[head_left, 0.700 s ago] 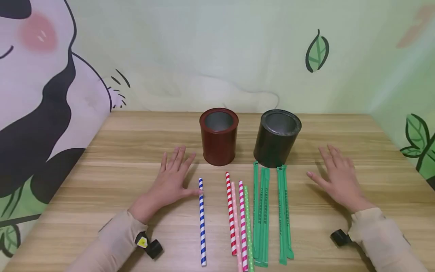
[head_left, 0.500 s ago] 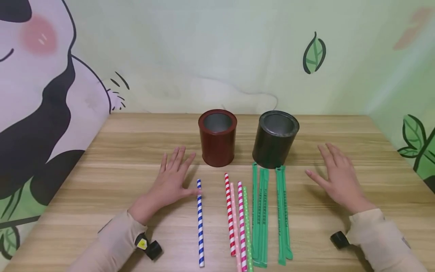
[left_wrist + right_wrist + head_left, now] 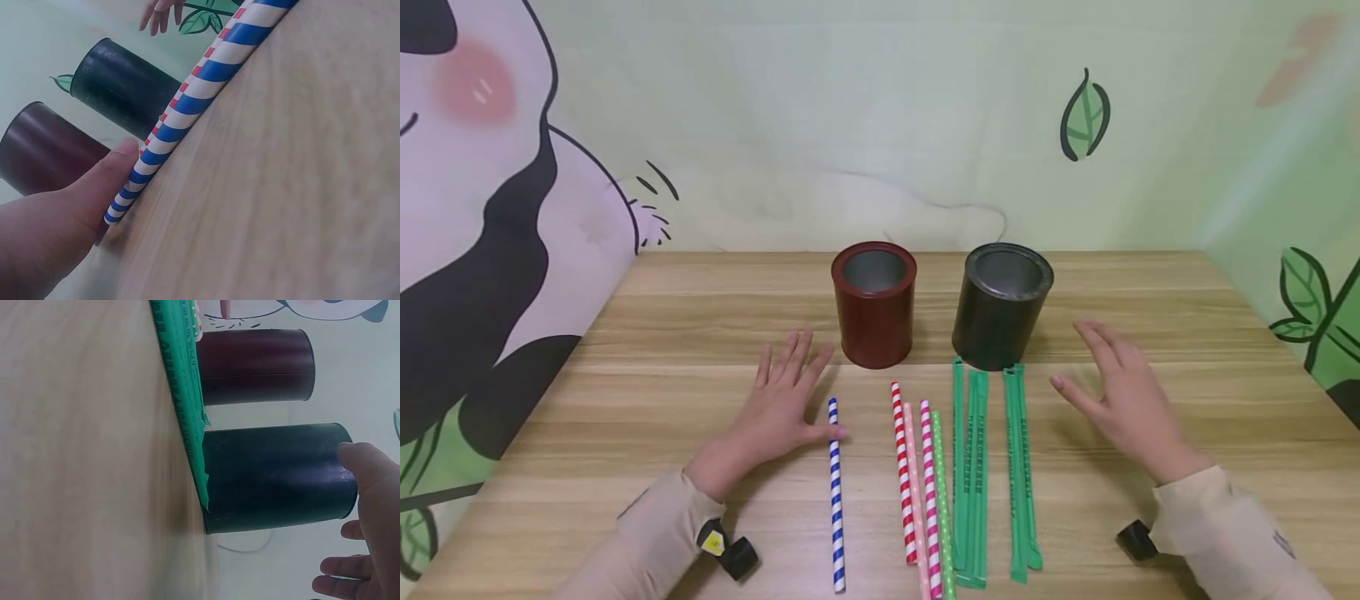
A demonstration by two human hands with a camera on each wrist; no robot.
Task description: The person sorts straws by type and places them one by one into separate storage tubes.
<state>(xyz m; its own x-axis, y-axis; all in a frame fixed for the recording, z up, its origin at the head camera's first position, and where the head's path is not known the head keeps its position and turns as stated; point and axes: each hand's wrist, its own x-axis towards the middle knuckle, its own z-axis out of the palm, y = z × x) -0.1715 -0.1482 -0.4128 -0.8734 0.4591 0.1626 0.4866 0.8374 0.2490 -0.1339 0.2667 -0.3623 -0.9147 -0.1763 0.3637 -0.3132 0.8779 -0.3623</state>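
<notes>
In the head view my left hand (image 3: 778, 408) is spread over the left of the table, its thumb across the upper part of a blue-and-white striped straw (image 3: 837, 508); contact cannot be told. To the right of that straw lie a red-striped straw (image 3: 902, 475), a pink dotted straw (image 3: 913, 483), a magenta-striped straw (image 3: 930, 492) and a green dotted straw (image 3: 943, 500). Several green-wrapped straws (image 3: 976, 475) lie beyond them, with another wrapped group (image 3: 1020, 475) alongside. My right hand (image 3: 1131, 400), fingers extended and holding nothing, is nearest the black can (image 3: 1002, 312).
A dark red can (image 3: 875, 321) stands upright left of the black one, both with their hollow tops facing up. The wooden table (image 3: 700, 292) meets a printed backdrop (image 3: 775, 108) at its far edge. Small wrist cameras sit on both sleeves.
My right hand has moved left, closer to the black can. The left hand stays nearly in place. The whole scene has shifted slightly left in the head view.
</notes>
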